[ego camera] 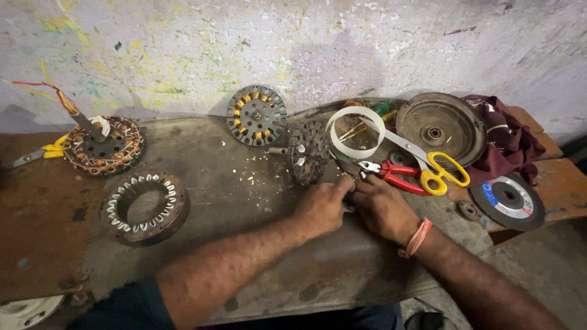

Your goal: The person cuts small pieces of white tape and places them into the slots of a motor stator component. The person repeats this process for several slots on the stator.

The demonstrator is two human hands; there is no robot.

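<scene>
The left hand (321,206) and the right hand (384,208) are being held knuckle to knuckle near the middle of the worktop (257,183), a little toward its near edge. Something small is being pinched between them where the fingers (350,184) are curled together; what it is cannot be told, since it is being hidden by the hands. Both sets of fingers are being kept tightly bent, with hardly any gap showing.

Just beyond the hands, a dark slotted stator core (307,151) is being propped on its edge, with red-handled pliers (391,174) and yellow-handled scissors (437,170) lying beside it. A loop of white strip (356,131) is being rested behind these. Toward the far edge a second core (255,114) is being leaned on the wall. At the left end a wound stator (104,145) and an empty lined ring (145,206) are lying flat. At the right end a grinding disc (509,200), a round metal cover (440,127) and a maroon cloth (507,143) are lying.
</scene>
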